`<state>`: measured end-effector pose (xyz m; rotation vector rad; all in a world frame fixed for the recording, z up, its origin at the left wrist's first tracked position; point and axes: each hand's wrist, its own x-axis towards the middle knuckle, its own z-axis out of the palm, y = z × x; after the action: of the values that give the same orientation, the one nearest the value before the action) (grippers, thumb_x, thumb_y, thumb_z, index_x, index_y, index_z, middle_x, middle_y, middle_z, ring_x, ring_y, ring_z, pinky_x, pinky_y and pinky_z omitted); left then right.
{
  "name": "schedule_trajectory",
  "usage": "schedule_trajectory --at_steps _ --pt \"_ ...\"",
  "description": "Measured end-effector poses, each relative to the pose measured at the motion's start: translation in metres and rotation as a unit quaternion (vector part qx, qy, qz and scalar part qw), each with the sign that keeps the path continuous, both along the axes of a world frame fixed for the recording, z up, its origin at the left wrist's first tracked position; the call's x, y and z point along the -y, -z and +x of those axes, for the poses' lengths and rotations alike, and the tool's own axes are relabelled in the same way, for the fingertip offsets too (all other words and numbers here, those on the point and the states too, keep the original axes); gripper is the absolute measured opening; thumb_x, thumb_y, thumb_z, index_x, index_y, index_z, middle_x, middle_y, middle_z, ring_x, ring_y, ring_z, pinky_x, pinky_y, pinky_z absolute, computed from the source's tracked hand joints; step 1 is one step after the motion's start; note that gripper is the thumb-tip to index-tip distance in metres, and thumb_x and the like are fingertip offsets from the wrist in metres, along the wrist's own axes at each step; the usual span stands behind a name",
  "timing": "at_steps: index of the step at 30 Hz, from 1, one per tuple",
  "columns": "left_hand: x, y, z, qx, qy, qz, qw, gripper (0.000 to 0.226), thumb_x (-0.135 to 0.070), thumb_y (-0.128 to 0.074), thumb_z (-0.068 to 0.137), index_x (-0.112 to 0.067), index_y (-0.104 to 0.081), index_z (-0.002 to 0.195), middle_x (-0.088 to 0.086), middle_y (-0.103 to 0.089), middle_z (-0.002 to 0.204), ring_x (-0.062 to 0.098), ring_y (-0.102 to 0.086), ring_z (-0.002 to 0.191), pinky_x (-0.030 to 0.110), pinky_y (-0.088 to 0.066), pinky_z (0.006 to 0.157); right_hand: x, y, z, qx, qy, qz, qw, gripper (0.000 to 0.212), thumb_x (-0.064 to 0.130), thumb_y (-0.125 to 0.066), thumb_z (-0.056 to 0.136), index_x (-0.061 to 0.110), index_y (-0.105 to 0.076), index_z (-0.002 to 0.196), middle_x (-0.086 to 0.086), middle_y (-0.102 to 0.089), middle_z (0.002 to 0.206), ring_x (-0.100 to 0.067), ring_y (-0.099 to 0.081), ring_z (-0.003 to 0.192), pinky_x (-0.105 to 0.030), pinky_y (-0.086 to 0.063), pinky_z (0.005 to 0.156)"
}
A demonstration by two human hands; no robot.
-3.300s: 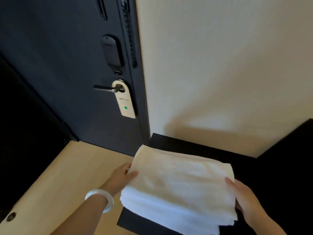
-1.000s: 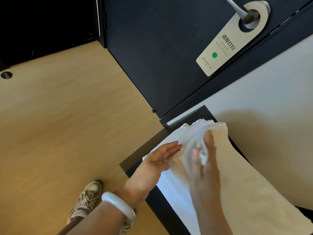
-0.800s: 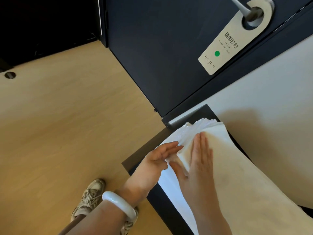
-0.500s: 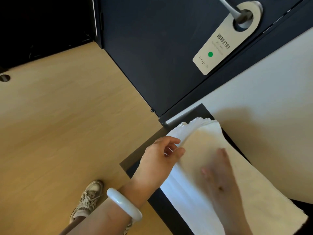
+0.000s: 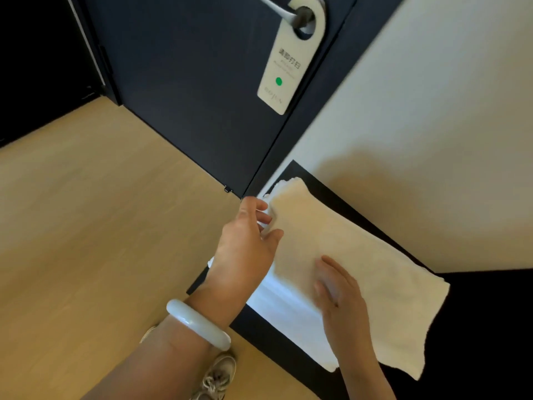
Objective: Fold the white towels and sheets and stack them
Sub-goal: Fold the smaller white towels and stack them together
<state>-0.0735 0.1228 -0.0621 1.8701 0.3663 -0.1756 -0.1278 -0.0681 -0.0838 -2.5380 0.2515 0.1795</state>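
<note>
- My left hand (image 5: 245, 243), fingers loosely apart, is touching the stack (image 5: 354, 272) edge to square its layers.
- My right hand (image 5: 340, 295), open flat, is pressing the top down, gripping nothing.

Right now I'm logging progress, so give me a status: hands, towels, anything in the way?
Left hand open at the stack's near corner. Right hand flat on top. Folded white towel stack sits on the black surface. Nothing in the way.

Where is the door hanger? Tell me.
Head view, top centre: the door hanger hangs from the door handle on the dark door, above the towel stack.
</note>
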Motion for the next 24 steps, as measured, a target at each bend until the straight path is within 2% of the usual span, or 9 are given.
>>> schedule_trajectory --at_steps 2,4,6,8,11,15,19,22,24 --pt "0.007 -0.001 0.006 -0.004 0.027 0.02 0.999 0.043 -0.025 -0.071 0.089 -0.027 -0.045 0.122 -0.019 -0.057 0.103 -0.004 -0.057 0.077 0.002 -0.04 0.049 0.023 -0.002 -0.009 0.02 0.124 -0.025 0.992 0.028 0.008 -0.057 0.097 0.022 -0.066 0.12 0.003 -0.06 0.125 -0.017 -0.057 0.115 -0.029 -0.049 0.092" --pt "0.012 0.002 0.011 -0.034 0.031 0.027 0.999 0.044 -0.021 -0.07 0.089 -0.025 -0.044 0.123 -0.018 -0.057 0.102 0.0 -0.057 0.08 0.007 -0.037 0.048 0.05 -0.004 -0.018 0.024 0.247 -0.113 0.962 0.031 0.004 -0.066 0.09 0.017 -0.067 0.119 -0.006 -0.06 0.124 -0.026 -0.054 0.114 -0.04 -0.047 0.093" --pt "0.014 0.008 0.013 -0.064 0.02 0.027 0.997 0.039 -0.018 -0.069 0.088 -0.024 -0.045 0.118 -0.02 -0.058 0.094 0.0 -0.058 0.079 0.01 -0.035 0.05 0.075 -0.006 -0.027 0.003 0.337 -0.18 0.924 0.05 0.01 -0.076 0.083 0.014 -0.06 0.131 -0.015 -0.052 0.135 -0.036 -0.044 0.123 -0.052 -0.036 0.101" --pt "0.016 0.013 0.014 -0.082 0.008 0.032 0.996 0.033 -0.018 -0.068 0.086 -0.024 -0.047 0.111 -0.018 -0.06 0.091 0.003 -0.059 0.078 0.016 -0.036 0.052 0.094 -0.007 -0.035 0.003 0.386 -0.101 0.917 0.064 0.015 -0.076 0.085 0.014 -0.047 0.142 -0.014 -0.048 0.141 -0.037 -0.043 0.127 -0.054 -0.037 0.105" --pt "0.02 0.017 0.016 -0.09 0.01 0.047 0.995 0.025 -0.023 -0.068 0.086 -0.024 -0.051 0.104 -0.005 -0.062 0.101 0.004 -0.056 0.076 0.018 -0.035 0.052 0.106 -0.003 -0.044 0.019 0.412 0.039 0.91 0.06 0.016 -0.07 0.091 0.011 -0.044 0.144 -0.013 -0.056 0.134 -0.035 -0.055 0.118 -0.047 -0.048 0.097" --pt "0.025 0.017 0.016 -0.099 0.03 0.079 0.992 0.033 -0.034 -0.069 0.086 -0.018 -0.058 0.113 0.005 -0.057 0.113 0.013 -0.056 0.078 0.02 -0.035 0.054 0.111 -0.002 -0.047 0.023 0.402 0.027 0.915 0.057 0.018 -0.073 0.089 0.01 -0.05 0.141 -0.015 -0.06 0.127 -0.036 -0.058 0.112 -0.049 -0.052 0.095" --pt "0.03 0.015 0.014 -0.095 0.042 0.108 0.989 0.038 -0.027 -0.067 0.089 -0.019 -0.057 0.125 0.005 -0.047 0.119 0.012 -0.053 0.076 0.023 -0.041 0.059 0.112 -0.001 -0.041 0.006 0.41 -0.007 0.912 0.061 0.024 -0.074 0.088 0.019 -0.049 0.143 -0.017 -0.052 0.131 -0.039 -0.05 0.119 -0.055 -0.05 0.096" --pt "0.035 0.016 0.01 -0.08 0.058 0.147 0.984 0.046 -0.022 -0.061 0.093 -0.022 -0.05 0.137 0.001 -0.039 0.115 0.022 -0.054 0.096 0.033 -0.052 0.079 0.109 -0.001 -0.044 -0.021 0.424 -0.01 0.905 0.065 0.033 -0.072 0.089 0.018 -0.044 0.146 -0.02 -0.049 0.134 -0.04 -0.051 0.118 -0.054 -0.051 0.094" --pt "0.036 0.018 0.01 -0.08 0.067 0.176 0.979 0.048 -0.02 -0.054 0.095 -0.025 -0.046 0.142 0.001 -0.036 0.112 0.027 -0.046 0.108 0.042 -0.05 0.091 0.109 0.0 -0.051 -0.053 0.442 -0.013 0.895 0.066 0.039 -0.069 0.09 0.011 -0.042 0.143 -0.021 -0.048 0.132 -0.041 -0.053 0.112 -0.053 -0.053 0.089"
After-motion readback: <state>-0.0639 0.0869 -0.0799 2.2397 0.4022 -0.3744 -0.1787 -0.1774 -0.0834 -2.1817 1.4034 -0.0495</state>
